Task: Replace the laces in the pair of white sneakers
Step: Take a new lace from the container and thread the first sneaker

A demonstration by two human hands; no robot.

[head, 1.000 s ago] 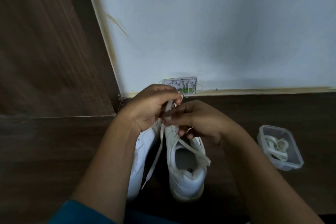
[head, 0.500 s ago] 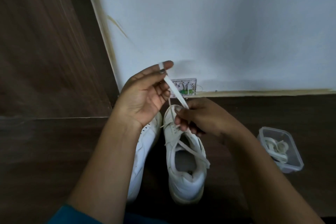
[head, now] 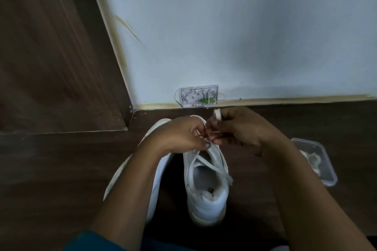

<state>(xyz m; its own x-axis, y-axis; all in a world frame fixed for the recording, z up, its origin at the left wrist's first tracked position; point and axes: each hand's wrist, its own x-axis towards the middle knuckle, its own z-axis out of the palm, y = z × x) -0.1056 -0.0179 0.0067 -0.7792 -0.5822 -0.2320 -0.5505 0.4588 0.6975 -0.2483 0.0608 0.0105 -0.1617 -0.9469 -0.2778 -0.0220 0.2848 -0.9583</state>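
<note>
Your left hand [head: 179, 134] is down at the shoe [head: 206, 187] now, not up high. It pinches the lace [head: 217, 114]; your right hand [head: 242, 128] grips the lace's end.

**Smooth white uppers, woven lace, dark grained wood**

The pair of white low-top sneakers [head: 206, 195] has smooth, leather-like uppers with a dull sheen and a rubbery-looking sole edge. The flat white cloth lace [head: 210, 166] looks woven and matt. Under them the dark brown wood-grain floor [head: 51, 169] is smooth with a faint gloss. The brown wooden panel [head: 51, 57] at its left edge shows streaked grain. The pale painted wall [head: 224, 26] is matt. Near the floor's right edge, the clear rectangular plastic tub [head: 306, 140] is glossy. The small white plastic wall box [head: 199, 96] looks hard and smooth.
</note>
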